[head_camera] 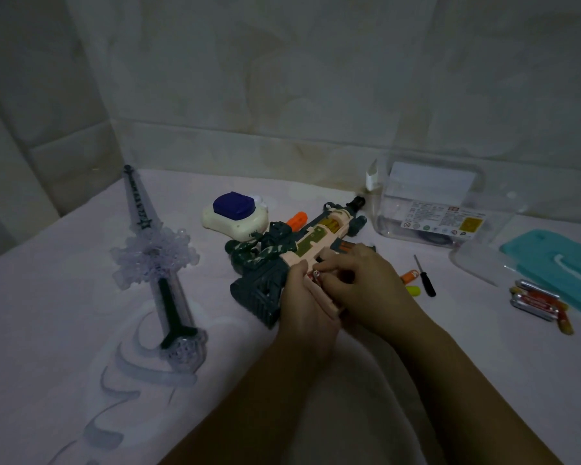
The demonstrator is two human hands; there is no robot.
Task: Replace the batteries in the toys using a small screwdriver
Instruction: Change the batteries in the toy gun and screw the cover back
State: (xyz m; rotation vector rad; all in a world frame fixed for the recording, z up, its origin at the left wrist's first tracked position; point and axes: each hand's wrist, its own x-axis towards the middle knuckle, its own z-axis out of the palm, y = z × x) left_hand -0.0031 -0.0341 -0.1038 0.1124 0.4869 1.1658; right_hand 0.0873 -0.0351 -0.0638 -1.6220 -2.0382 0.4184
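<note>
A pink and dark-green toy gun (302,243) lies on the pale cloth in the middle. My left hand (307,303) grips its pink grip from the left. My right hand (359,280) comes in from the right, fingers curled, pinching a small battery (317,276) with a metal end at the gun's grip. A small black-handled screwdriver (425,276) lies just right of my hands. Beside it sit an orange battery (410,275) and a small yellow piece (414,290). Several loose batteries (539,305) lie in a pile at the far right.
A clear plastic toy sword (158,263) with a black grip lies at the left. A cream toy with a blue top (233,213) sits behind the gun. A clear plastic box (430,209) stands at the back right, with a teal lid (564,263) beside it.
</note>
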